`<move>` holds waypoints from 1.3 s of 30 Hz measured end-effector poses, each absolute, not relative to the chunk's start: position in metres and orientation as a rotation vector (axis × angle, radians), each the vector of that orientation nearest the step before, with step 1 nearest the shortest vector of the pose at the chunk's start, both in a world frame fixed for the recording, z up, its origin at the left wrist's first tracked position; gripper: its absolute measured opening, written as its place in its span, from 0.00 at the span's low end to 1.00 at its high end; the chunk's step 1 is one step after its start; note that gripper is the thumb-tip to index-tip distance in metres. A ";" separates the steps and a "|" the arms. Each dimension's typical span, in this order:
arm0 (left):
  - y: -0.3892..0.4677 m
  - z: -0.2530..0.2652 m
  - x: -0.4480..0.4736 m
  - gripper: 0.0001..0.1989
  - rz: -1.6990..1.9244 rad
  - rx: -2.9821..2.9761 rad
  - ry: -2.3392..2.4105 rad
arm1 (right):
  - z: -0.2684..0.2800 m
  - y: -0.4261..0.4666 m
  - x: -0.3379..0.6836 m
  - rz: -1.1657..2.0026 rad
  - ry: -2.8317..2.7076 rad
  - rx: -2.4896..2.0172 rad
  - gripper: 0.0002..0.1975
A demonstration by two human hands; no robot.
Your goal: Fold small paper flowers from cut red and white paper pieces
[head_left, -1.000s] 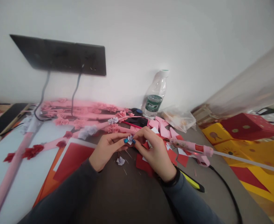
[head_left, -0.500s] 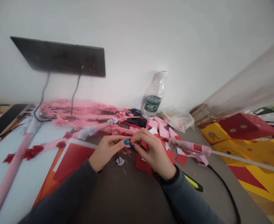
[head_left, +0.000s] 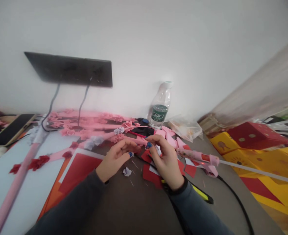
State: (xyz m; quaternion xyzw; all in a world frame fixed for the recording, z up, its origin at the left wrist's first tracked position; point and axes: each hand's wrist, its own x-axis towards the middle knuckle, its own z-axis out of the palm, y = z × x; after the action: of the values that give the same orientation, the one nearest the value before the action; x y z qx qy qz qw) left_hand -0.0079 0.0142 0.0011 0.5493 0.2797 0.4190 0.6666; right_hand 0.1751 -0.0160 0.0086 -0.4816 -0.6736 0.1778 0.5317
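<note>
My left hand [head_left: 114, 159] is loosely curled above the table, and a small piece of white paper [head_left: 132, 155] shows at its thumb tip, mostly hidden. Opposite it, my right hand [head_left: 166, 160] is lifted, its thumb and forefinger bent close but slightly apart, with nothing visible between them. A folded white paper flower [head_left: 127, 171] lies on the table below and between the hands. Red paper pieces [head_left: 151, 176] lie under my right hand. To its right rests a pink glue gun [head_left: 200, 157] with a long white glue stick [head_left: 256, 171] in its back.
Pink stems with paper flowers [head_left: 95, 122] lie along the wall. A water bottle [head_left: 160, 109] and plastic bag [head_left: 186, 128] stand behind. A yellow-black cutter [head_left: 201, 193] lies near my right wrist. Red sheets [head_left: 79, 169] are at left, yellow boxes [head_left: 251, 160] at right.
My hands have come apart; their fingertips met before, and now a gap lies between them. The right fingers have lifted and opened. The view has tilted slightly upward.
</note>
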 end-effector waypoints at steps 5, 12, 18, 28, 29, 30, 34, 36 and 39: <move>0.015 -0.004 -0.010 0.08 1.015 1.220 0.578 | 0.008 -0.016 0.176 0.377 -1.585 -1.184 0.10; 0.017 -0.006 -0.016 0.06 1.405 1.322 0.803 | 0.014 -0.021 0.175 0.832 -2.056 -1.167 0.04; 0.015 0.012 -0.016 0.06 1.639 1.373 0.835 | 0.015 -0.049 0.144 0.778 -2.527 -1.445 0.40; 0.007 0.067 -0.033 0.05 1.488 1.562 0.899 | 0.002 -0.044 0.132 0.674 -2.114 -1.462 0.12; 0.006 0.071 -0.041 0.05 1.452 1.592 0.931 | 0.000 -0.041 0.133 0.592 -2.052 -1.448 0.12; 0.005 0.073 -0.049 0.06 1.412 1.624 0.974 | -0.002 -0.038 0.135 0.542 -2.017 -1.444 0.13; -0.009 0.070 -0.087 0.07 1.172 1.877 1.168 | 0.000 -0.032 0.147 0.508 -2.048 -1.387 0.13; -0.024 0.057 -0.105 0.11 1.027 2.021 1.326 | 0.007 -0.036 0.155 0.489 -2.020 -1.383 0.12; -0.049 0.026 -0.121 0.25 0.666 2.177 1.488 | 0.018 -0.054 0.166 0.488 -1.931 -1.384 0.10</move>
State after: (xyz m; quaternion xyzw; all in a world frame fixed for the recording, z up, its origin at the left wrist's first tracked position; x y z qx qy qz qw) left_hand -0.1209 -0.0495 0.0257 0.7828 0.5348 0.2396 0.2094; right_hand 0.1663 -0.0535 0.0178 -0.5345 -0.7455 0.1884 0.3506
